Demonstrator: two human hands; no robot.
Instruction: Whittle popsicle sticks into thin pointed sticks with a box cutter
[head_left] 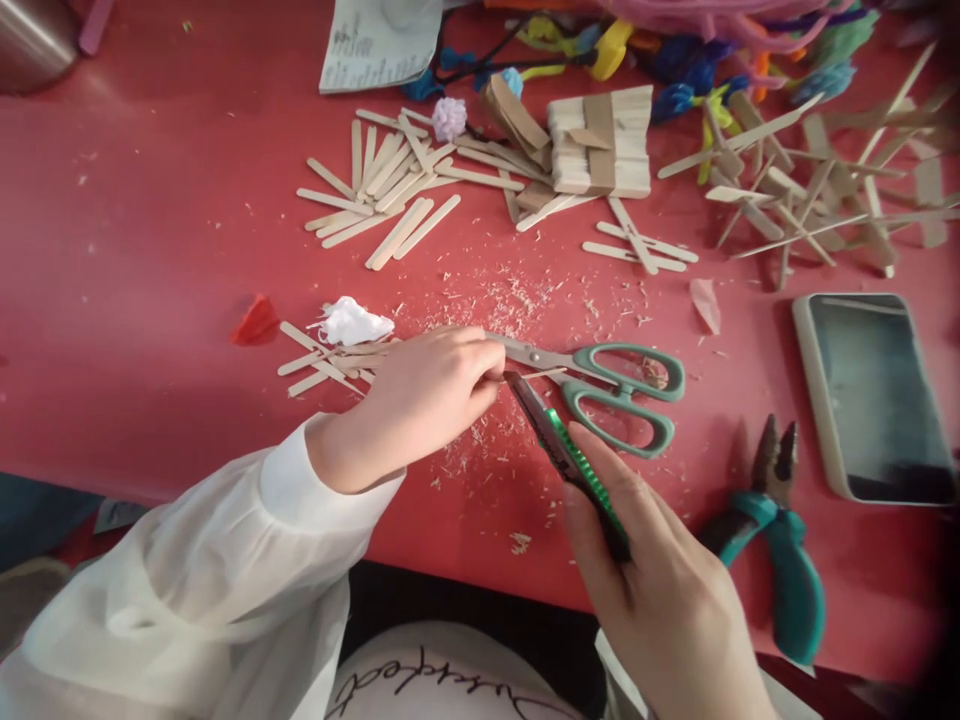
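My left hand (431, 395) is closed in a pinch on a thin wooden stick (546, 373), whose narrow end pokes out past the fingertips. My right hand (652, 560) grips a box cutter (566, 455) with a green ridged strip, its tip at the stick beside my left fingers. Just behind lie scissors (622, 395) with grey-green handles, the blades partly hidden by my left hand. Wood shavings (517, 305) are scattered around both hands. Left of my left hand are several craft sticks (311, 362) and a white crumpled lump (352, 322).
Farther back lie loose craft sticks (390, 185), a banded stick bundle (634, 140) and a tangled stick pile (825, 190). At right are pliers (795, 570) and a phone (881, 400). A printed paper (379, 45) and colourful pipe cleaners (690, 60) lie at the back.
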